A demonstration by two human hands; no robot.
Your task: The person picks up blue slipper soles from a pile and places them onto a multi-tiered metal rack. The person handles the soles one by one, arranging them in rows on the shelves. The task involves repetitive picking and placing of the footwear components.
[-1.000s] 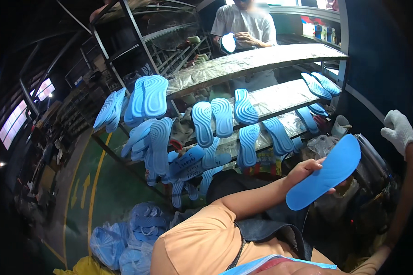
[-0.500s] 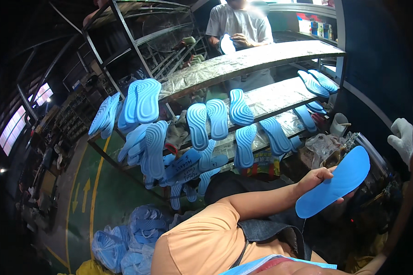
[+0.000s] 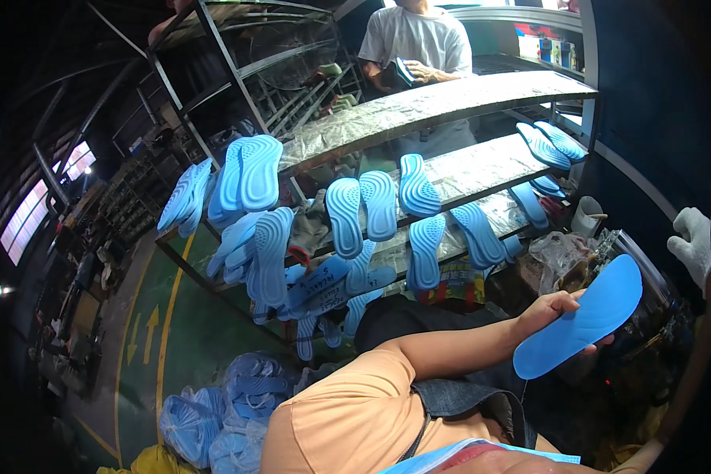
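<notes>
Blue insole (image 3: 581,316), one, head view, the only view relayed to me: located at lower right, held up in the air. Grip, left hand (image 3: 549,312): narrow, closed on the insole, thumb over the face, fingers beneath. Grip, right hand (image 3: 693,246): white-gloved, apart from the insole, near the view's dark right edge; I see nothing held, but cannot tell how far it is spread. Progress, by my reading: one piece in hand; many ribbed insoles (image 3: 344,217) laid out along the middle shelf (image 3: 482,160) and below it, some overlapping; further blue pieces in clear bags (image 3: 253,387) on the green floor (image 3: 205,324). I cannot tell which of these are done and which are left. Condition of the held insole: even blue, smooth face, faint curved lines near the middle, both ends rounded, the broader one tilted up and right. Also listed: a co-worker's hand (image 3: 428,73) beyond the top shelf (image 3: 434,103), around a small thin piece (image 3: 405,73).
</notes>
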